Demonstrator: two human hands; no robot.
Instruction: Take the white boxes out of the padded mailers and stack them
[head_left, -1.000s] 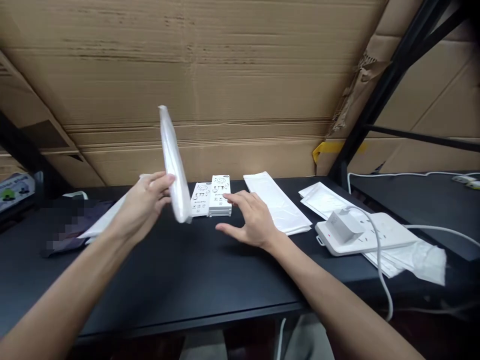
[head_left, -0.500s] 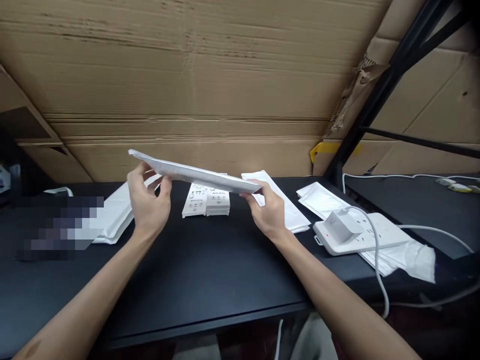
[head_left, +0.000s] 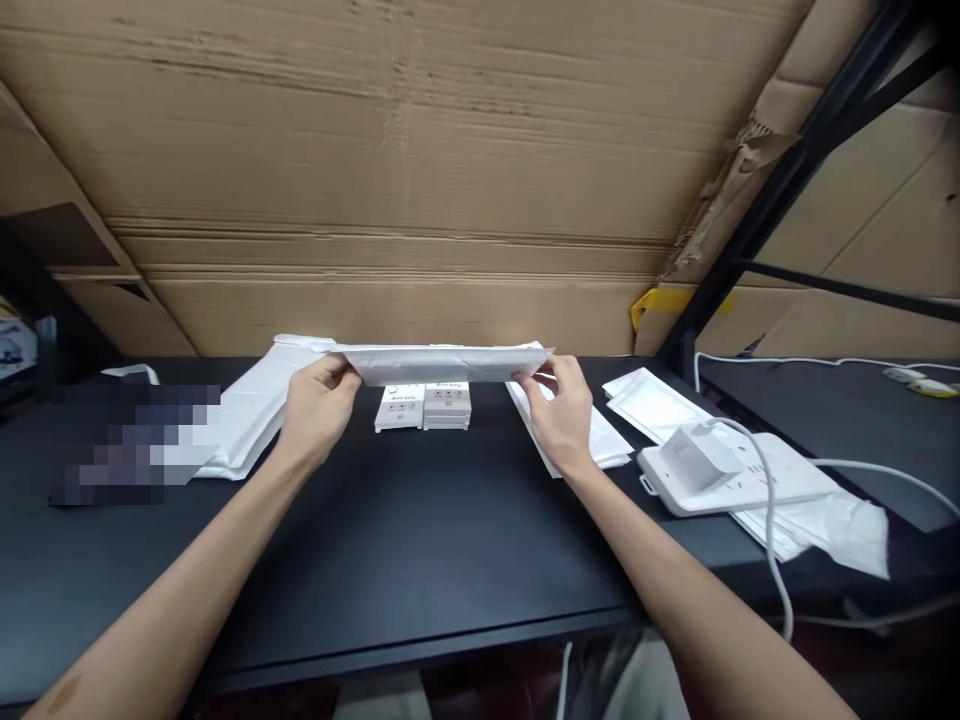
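Note:
A white padded mailer (head_left: 450, 366) is held up nearly level above the black desk, seen almost edge-on. My left hand (head_left: 321, 408) pinches its left end between thumb and fingers. At the other end, my right hand (head_left: 556, 405) grips the right corner the same way. Behind and below the mailer, small white printed boxes (head_left: 448, 405) stand in two side-by-side piles, their upper parts hidden by it. More white mailers (head_left: 255, 405) lie in a stack left of my left hand. Another white mailer (head_left: 609, 442) lies on the desk, partly behind my right hand.
On the right, a white power strip (head_left: 750, 480) with a plugged-in adapter (head_left: 699, 458) sits on further white packets (head_left: 847, 530). Its cable loops over the desk's front edge. Cardboard (head_left: 390, 180) walls the back. A blurred-out dark object (head_left: 135, 445) lies at left.
The mailer has turned from a slant, left end high, to nearly level. My left hand has come down and to the right; my right hand has shifted slightly right.

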